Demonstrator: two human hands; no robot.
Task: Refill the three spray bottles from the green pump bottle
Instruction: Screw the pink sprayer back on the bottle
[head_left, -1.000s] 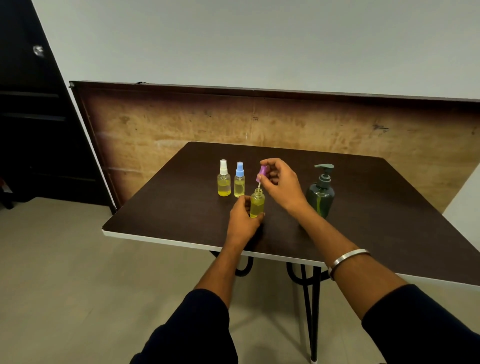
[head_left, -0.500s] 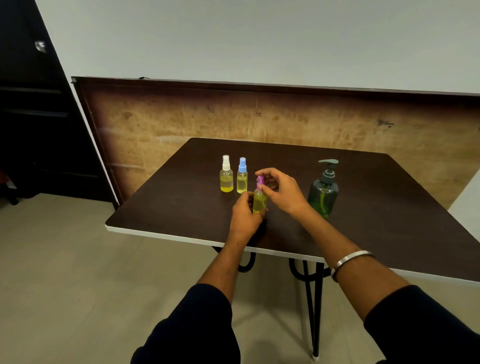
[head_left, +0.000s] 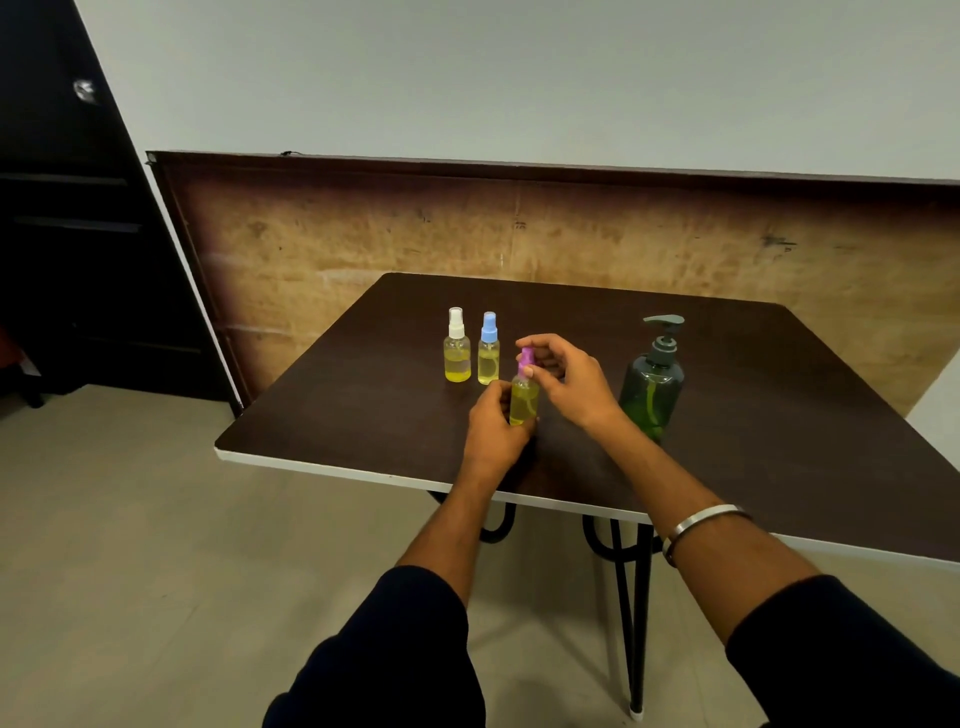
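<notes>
A small spray bottle (head_left: 522, 400) of yellow liquid stands near the middle of the dark table (head_left: 779, 415). My left hand (head_left: 493, 426) grips its body from the left. My right hand (head_left: 563, 382) pinches its purple spray cap (head_left: 527, 358), which sits on the bottle's neck. Behind it to the left stand two more yellow-filled spray bottles, one with a white cap (head_left: 457, 347) and one with a blue cap (head_left: 489, 351). The green pump bottle (head_left: 652, 382) stands upright just right of my right wrist.
The table's white front edge (head_left: 337, 470) runs close to my forearms. A brown wooden panel (head_left: 363, 244) lines the wall behind the table. Dark furniture (head_left: 62, 234) fills the left side. Grey floor lies below.
The purple cap was held above the open bottle a second ago. My right hand has lowered it onto the neck. My left hand kept its hold on the bottle.
</notes>
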